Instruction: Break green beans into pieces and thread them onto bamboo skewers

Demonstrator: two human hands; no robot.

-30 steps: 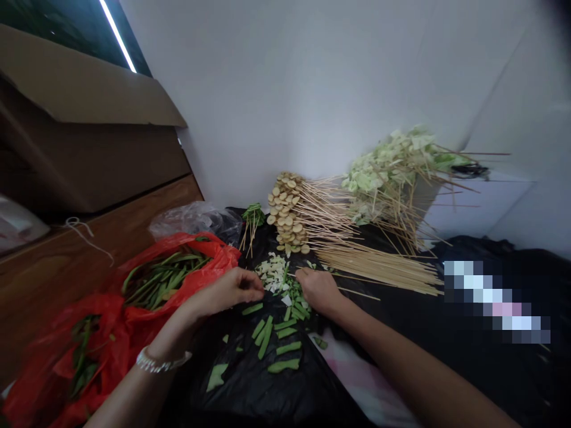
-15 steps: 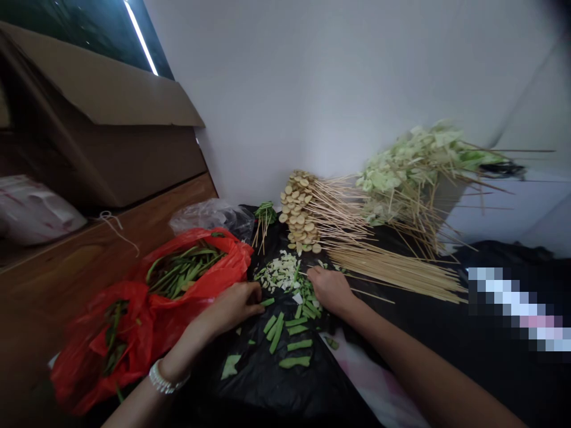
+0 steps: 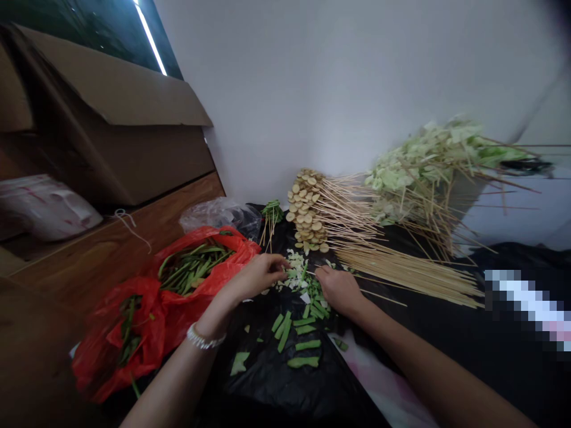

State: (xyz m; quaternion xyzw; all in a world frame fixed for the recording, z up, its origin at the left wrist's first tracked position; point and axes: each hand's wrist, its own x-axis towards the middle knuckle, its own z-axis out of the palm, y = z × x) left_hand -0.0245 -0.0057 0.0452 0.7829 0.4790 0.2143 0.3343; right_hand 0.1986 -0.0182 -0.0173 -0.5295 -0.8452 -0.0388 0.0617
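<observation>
My right hand (image 3: 339,290) grips a thin bamboo skewer (image 3: 383,298), which runs under the palm, with its tip showing near the pale chopped cabbage pieces (image 3: 295,270). My left hand (image 3: 259,276) reaches toward that pile, its fingers bunched close to the skewer tip. Whatever they pinch is hidden. Cut green bean pieces (image 3: 294,336) lie scattered below both hands on a black plastic sheet (image 3: 263,380). Behind my left forearm, a red plastic bag (image 3: 143,321) holds long green beans (image 3: 194,267).
Skewered mushroom slices (image 3: 306,208), a bundle of bare skewers (image 3: 401,273) and skewered cabbage (image 3: 423,172) stand against a white wall (image 3: 312,89). A cardboard box (image 3: 125,131) sits on a wooden surface (image 3: 98,255) at left, beside a clear bag (image 3: 220,215).
My left hand has moved up from near the bag's edge toward the chopped pile, closer to my right hand. The whole scene has shifted right in view.
</observation>
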